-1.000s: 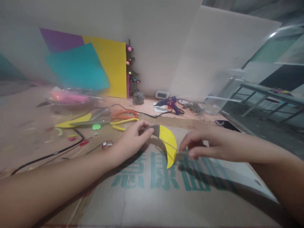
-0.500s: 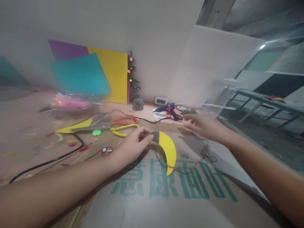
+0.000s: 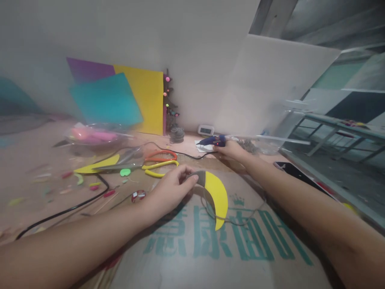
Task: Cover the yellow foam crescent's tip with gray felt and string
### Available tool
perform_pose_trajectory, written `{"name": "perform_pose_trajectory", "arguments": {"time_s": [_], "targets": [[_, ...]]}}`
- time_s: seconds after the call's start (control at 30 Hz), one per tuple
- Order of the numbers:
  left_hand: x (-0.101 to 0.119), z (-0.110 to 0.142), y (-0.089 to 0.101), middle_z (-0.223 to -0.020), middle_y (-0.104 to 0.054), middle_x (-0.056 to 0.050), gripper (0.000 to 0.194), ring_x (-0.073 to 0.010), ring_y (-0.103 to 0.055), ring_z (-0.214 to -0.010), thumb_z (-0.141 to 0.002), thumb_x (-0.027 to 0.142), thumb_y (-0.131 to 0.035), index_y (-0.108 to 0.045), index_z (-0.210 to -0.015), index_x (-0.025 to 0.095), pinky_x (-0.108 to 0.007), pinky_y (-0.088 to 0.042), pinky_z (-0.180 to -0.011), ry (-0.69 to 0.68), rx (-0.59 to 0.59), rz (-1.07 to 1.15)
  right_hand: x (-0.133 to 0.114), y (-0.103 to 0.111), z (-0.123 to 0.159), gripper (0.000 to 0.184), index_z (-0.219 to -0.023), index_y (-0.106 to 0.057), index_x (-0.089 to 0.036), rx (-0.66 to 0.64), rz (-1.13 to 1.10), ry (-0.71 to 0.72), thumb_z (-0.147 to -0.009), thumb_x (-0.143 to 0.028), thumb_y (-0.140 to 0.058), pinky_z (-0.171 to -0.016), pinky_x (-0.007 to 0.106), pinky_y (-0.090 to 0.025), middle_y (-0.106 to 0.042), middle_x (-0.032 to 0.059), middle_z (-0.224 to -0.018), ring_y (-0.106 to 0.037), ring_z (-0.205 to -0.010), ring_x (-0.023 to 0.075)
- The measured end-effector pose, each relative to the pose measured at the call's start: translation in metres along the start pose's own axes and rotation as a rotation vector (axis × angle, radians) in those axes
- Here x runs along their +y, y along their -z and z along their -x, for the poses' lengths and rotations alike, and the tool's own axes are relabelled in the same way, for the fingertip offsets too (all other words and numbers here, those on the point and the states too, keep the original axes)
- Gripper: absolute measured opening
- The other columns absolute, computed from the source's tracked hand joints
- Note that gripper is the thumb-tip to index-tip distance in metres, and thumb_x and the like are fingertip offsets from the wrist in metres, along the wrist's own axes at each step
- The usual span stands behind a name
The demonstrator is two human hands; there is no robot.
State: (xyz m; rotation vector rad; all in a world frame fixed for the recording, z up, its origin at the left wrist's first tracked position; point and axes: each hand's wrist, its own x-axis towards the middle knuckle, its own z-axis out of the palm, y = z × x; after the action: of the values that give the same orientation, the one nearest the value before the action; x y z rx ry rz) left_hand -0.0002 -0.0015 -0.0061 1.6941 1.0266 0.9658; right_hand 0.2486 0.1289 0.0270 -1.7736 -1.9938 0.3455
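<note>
My left hand (image 3: pixel 179 184) pinches the grey-brown end of a yellow crescent-shaped piece (image 3: pixel 219 196). Its pointed tip hangs over cardboard with green lettering (image 3: pixel 249 245), and a thin grey cord loops beside it. Farther off, my right hand (image 3: pixel 231 150) is closed around the handle of a dark blue glue gun (image 3: pixel 210 141), whose small red light shows. The gun's nozzle points left over a white paper scrap (image 3: pixel 202 147). Just left of my left hand lie scissors with red and yellow handles (image 3: pixel 161 162), their blades toward a yellow cut strip (image 3: pixel 100 163).
Purple, yellow and teal sheets (image 3: pixel 105 100) lean on the back wall. A small white digital clock (image 3: pixel 206 130) stands near the glue gun. A black cable (image 3: pixel 60 210) and several colourful scraps lie at left. On the right is a dark phone-like slab (image 3: pixel 300 176).
My right hand has moved left and closed around the glue gun's handle, where before it hovered beside it. My left hand keeps hold of the crescent. The view has shifted slightly.
</note>
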Motion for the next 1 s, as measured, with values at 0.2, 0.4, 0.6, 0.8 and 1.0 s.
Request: {"name": "perform_pose_trajectory", "arguments": {"time_s": [0.2, 0.4, 0.6, 0.8, 1.0], "targets": [[-0.001, 0.001, 0.000, -0.063, -0.055, 0.005, 0.020, -0.0109, -0.048, -0.053, -0.089, 0.038, -0.052, -0.057, -0.093, 0.019, -0.022, -0.037, -0.051, -0.007, 0.003, -0.019, -0.010, 0.011, 0.013, 0.028, -0.072, -0.062, -0.014, -0.030, -0.083, -0.050, -0.082, -0.040, -0.062, -0.053, 0.027, -0.044, -0.067, 0.0097, -0.062, -0.061, -0.057, 0.0183], [-0.002, 0.000, 0.000, -0.060, -0.054, 0.005, 0.020, -0.0112, -0.051, -0.051, -0.087, 0.039, -0.054, -0.054, -0.089, 0.020, -0.021, -0.037, -0.046, 0.061, -0.008, 0.034, -0.027, 0.031, 0.069, 0.024, -0.100, -0.065, -0.013, -0.021, -0.279, -0.002, -0.087, -0.028, -0.052, -0.066, 0.026, -0.051, -0.071, 0.0083, -0.080, -0.066, -0.070, 0.0161], [0.002, -0.002, 0.001, -0.050, -0.051, 0.007, 0.017, -0.0092, -0.047, -0.042, -0.084, 0.035, -0.056, -0.051, -0.083, 0.020, -0.018, -0.032, -0.041, 0.118, 0.009, 0.067, -0.018, 0.036, 0.132, 0.029, -0.097, -0.066, -0.020, -0.068, -0.234, 0.055, -0.087, -0.044, -0.054, -0.071, 0.032, -0.050, -0.069, 0.0031, -0.075, -0.064, -0.073, 0.0196], [0.013, -0.001, 0.000, -0.047, -0.046, 0.009, 0.012, -0.0070, -0.040, -0.038, -0.084, 0.030, -0.056, -0.050, -0.080, 0.020, -0.016, -0.026, -0.037, 0.183, 0.026, 0.041, -0.011, 0.023, 0.168, 0.025, -0.080, -0.063, -0.023, -0.006, -0.224, 0.214, -0.082, -0.047, -0.060, -0.067, 0.034, -0.050, -0.069, 0.0053, -0.080, -0.065, -0.076, 0.0237], [0.014, 0.000, 0.001, -0.047, -0.047, 0.008, 0.013, -0.0072, -0.040, -0.038, -0.083, 0.031, -0.057, -0.051, -0.080, 0.019, -0.017, -0.027, -0.037, 0.179, 0.040, -0.001, -0.015, 0.014, 0.172, 0.039, -0.075, -0.061, -0.024, -0.111, -0.288, 0.235, -0.071, -0.062, -0.068, -0.063, 0.037, -0.048, -0.066, 0.0063, -0.075, -0.061, -0.070, 0.0252]]}}
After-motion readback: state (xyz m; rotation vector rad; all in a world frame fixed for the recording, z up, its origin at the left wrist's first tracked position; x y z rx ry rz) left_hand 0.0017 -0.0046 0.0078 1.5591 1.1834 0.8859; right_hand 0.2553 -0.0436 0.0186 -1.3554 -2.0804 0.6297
